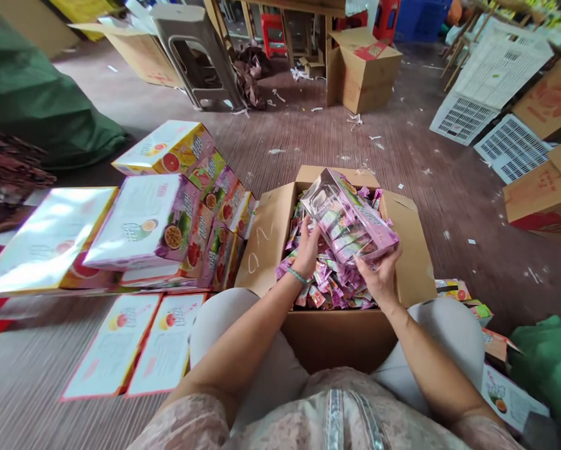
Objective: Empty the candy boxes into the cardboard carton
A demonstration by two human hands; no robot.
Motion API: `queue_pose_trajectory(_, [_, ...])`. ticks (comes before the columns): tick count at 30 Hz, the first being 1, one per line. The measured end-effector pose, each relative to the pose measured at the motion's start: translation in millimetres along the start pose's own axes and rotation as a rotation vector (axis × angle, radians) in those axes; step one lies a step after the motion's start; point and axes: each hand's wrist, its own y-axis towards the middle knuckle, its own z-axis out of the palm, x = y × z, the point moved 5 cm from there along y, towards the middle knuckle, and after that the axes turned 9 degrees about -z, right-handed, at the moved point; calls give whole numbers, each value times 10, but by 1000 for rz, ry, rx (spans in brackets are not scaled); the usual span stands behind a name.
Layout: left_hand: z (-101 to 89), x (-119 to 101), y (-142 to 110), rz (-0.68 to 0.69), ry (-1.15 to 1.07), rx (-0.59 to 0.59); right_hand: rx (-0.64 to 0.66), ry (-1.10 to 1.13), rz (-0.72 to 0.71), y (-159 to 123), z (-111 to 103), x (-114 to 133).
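Over the open carton between my knees, a purple display box with a clear plastic window (350, 225) is tilted, and sachets show through the window. My left hand (307, 251) grips its left side, fingers partly behind the plastic. At the lower right end, my right hand (382, 275) is closed on a corner, thumb toward me. Below, the cardboard carton (341, 325) is full of loose purple sachets (322, 284). Its side flaps are folded out.
Printed fruit boxes (144, 222) are stacked to my left, with flat white-faced boxes (137, 344) nearer. More small boxes (453, 289) and green cloth (550, 362) lie right. Ahead stand a grey stool (191, 50), a brown carton (369, 75) and white crates (500, 69).
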Motion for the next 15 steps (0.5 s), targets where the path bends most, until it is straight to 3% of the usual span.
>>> queue_pose_trajectory(2, [-149,-246,76,41,33,-171,56,123,-11,134,-106,14])
queue_pose_trajectory(4, [-249,-443,118,70,-13,-223,131,232,-11,218,-176,56])
queue_pose_trajectory(7, [-167,-537,80,57,-45,19,194,304,43,281,-243,80])
queue_pose_trajectory(9, [-64,-513,-19,47,-15,161,156,307,97,327,-301,37])
queue_pose_trajectory(15, [96,-620,-236,189,19,319,31,225,71,421,-484,-71])
